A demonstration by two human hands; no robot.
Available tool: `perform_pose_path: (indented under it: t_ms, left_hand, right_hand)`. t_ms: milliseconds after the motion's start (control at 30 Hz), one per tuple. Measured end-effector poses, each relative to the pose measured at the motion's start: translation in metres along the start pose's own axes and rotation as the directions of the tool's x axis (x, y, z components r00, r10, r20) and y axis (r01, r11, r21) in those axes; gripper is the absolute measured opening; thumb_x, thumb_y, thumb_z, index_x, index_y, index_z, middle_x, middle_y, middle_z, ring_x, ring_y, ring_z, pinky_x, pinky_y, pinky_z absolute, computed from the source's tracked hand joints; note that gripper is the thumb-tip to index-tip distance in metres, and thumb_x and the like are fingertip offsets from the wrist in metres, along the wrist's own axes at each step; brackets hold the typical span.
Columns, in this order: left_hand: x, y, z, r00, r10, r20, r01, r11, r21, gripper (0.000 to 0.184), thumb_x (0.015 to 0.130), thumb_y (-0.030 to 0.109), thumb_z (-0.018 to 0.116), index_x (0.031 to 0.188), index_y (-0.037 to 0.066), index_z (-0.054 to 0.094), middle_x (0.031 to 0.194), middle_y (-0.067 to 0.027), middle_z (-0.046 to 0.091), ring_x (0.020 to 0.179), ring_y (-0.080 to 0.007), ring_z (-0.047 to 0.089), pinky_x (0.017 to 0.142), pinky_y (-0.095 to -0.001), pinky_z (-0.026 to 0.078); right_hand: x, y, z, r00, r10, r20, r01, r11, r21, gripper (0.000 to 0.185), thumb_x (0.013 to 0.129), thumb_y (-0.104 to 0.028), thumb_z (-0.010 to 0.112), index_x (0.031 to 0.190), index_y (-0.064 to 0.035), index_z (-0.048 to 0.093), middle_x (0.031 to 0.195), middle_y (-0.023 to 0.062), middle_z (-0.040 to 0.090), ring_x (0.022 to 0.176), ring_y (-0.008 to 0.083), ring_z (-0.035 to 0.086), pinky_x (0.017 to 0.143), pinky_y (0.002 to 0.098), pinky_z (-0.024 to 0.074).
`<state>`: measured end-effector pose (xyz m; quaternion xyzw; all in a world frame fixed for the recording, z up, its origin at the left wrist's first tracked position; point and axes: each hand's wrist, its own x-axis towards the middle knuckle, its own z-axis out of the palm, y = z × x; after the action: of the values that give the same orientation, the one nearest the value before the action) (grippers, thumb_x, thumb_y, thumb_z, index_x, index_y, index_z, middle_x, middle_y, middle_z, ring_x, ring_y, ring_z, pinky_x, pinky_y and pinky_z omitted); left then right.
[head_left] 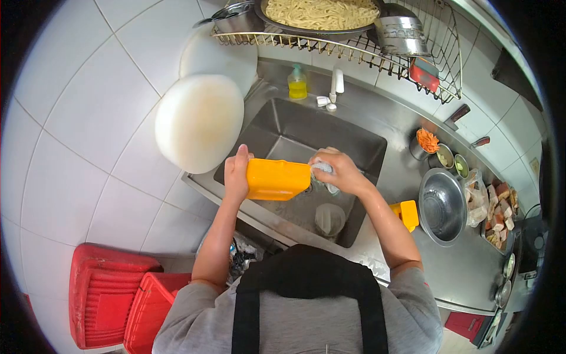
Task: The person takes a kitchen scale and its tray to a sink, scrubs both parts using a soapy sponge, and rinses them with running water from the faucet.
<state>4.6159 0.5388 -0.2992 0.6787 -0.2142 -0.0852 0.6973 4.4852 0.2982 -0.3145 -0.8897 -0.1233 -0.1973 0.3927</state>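
Head view: the left hand (237, 175) grips one end of a box (278, 180) over the sink (312, 127). The right hand (342, 168) clutches a cloth (322, 167) at its other end.

- On your left rises a wall (71, 147) of large white tiles with thin grey joints, curved by the lens.
- Ahead of you, more white tiling (477, 127) continues behind a wire rack (259, 39).
- Your stainless-steel counter (436, 277) runs off to your right, with a rectangular sink (289, 118) set in it and a white tap (337, 82) behind.
- You have pale light, glinting softly on the steel.
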Motion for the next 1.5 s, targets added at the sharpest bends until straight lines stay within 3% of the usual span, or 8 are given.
perform_pose_path:
  t_ms: [433,700,833,967,1067,1233,1333,1500]
  left_hand:
    - [-0.001,-0.006,0.018,0.984,0.046,0.170,-0.066,0.991,0.115,0.058,0.103,0.040,0.043,0.056,0.006,0.046,0.055,0.0038,0.043,0.052,-0.0066,0.038,0.049,-0.0297,0.031]
    - [-0.003,-0.011,0.014,0.995,0.019,-0.101,-0.023,0.999,-0.038,0.055,0.103,0.041,0.044,0.059,0.007,0.047,0.057,0.0024,0.045,0.052,-0.0089,0.042,0.050,-0.0297,0.033]
    - [0.009,-0.044,0.012,0.929,-0.262,-0.261,0.047,0.783,-0.620,0.049,0.101,0.045,0.045,0.081,0.003,0.060,0.074,-0.0065,0.062,0.064,-0.0175,0.060,0.061,-0.0330,0.049]
    - [0.013,-0.038,0.007,0.921,-0.336,-0.196,0.113,0.714,-0.691,0.053,0.101,0.046,0.046,0.110,-0.004,0.059,0.099,-0.0144,0.068,0.086,-0.0249,0.068,0.080,-0.0391,0.056]
    - [0.009,-0.038,0.027,0.945,-0.291,-0.146,0.116,0.719,-0.685,0.050,0.103,0.043,0.043,0.108,-0.004,0.060,0.097,-0.0132,0.068,0.085,-0.0235,0.068,0.078,-0.0374,0.055]
    - [0.002,-0.039,0.040,0.944,-0.276,-0.180,0.107,0.774,-0.624,0.046,0.104,0.039,0.041,0.103,-0.003,0.061,0.094,-0.0105,0.068,0.080,-0.0197,0.067,0.074,-0.0354,0.054]
    - [-0.007,-0.022,0.043,0.928,-0.291,-0.230,0.079,0.761,-0.643,0.045,0.104,0.039,0.040,0.098,-0.001,0.061,0.090,-0.0093,0.067,0.076,-0.0181,0.065,0.071,-0.0345,0.053]
    - [-0.007,-0.029,0.047,0.949,-0.208,-0.239,0.041,0.829,-0.558,0.044,0.104,0.039,0.042,0.090,0.002,0.059,0.085,-0.0080,0.066,0.073,-0.0164,0.064,0.068,-0.0325,0.052]
  right_hand:
    - [0.022,-0.032,-0.002,0.998,-0.038,0.045,0.046,0.982,-0.181,0.018,0.083,-0.020,0.064,0.097,-0.0087,0.066,0.092,0.0102,0.065,0.093,0.0322,0.061,0.081,0.0410,0.0492]
    - [0.008,0.006,-0.005,1.000,-0.003,0.011,0.005,0.984,-0.176,0.019,0.080,-0.018,0.065,0.097,-0.0087,0.066,0.093,0.0129,0.064,0.091,0.0323,0.061,0.079,0.0401,0.0504]
    - [-0.009,0.015,0.004,0.976,0.181,-0.123,-0.177,0.983,0.039,0.018,0.082,-0.015,0.067,0.098,-0.0069,0.065,0.092,0.0131,0.064,0.089,0.0289,0.062,0.080,0.0368,0.0496]
    - [0.005,0.011,0.004,0.834,0.360,-0.418,-0.265,0.926,0.268,0.020,0.082,-0.015,0.071,0.099,-0.0063,0.066,0.092,0.0117,0.062,0.089,0.0279,0.062,0.081,0.0352,0.0482]
    - [0.031,-0.003,0.029,0.740,0.192,-0.645,-0.168,0.981,0.099,0.023,0.080,-0.016,0.075,0.100,-0.0071,0.067,0.092,0.0116,0.060,0.089,0.0294,0.060,0.082,0.0367,0.0484]
    - [0.043,-0.058,0.092,0.828,-0.175,-0.533,0.098,0.980,-0.171,0.017,0.083,-0.013,0.071,0.098,-0.0056,0.068,0.091,0.0127,0.059,0.090,0.0325,0.059,0.082,0.0416,0.0488]
    - [0.045,-0.021,0.065,0.813,0.219,-0.539,-0.162,0.975,0.152,0.016,0.083,-0.011,0.070,0.098,-0.0061,0.068,0.092,0.0135,0.058,0.094,0.0348,0.058,0.084,0.0451,0.0469]
    - [0.039,-0.060,0.095,0.859,-0.192,-0.475,0.121,0.977,-0.176,0.012,0.082,-0.009,0.067,0.093,-0.0033,0.066,0.092,0.0166,0.063,0.084,0.0366,0.062,0.073,0.0439,0.0505]
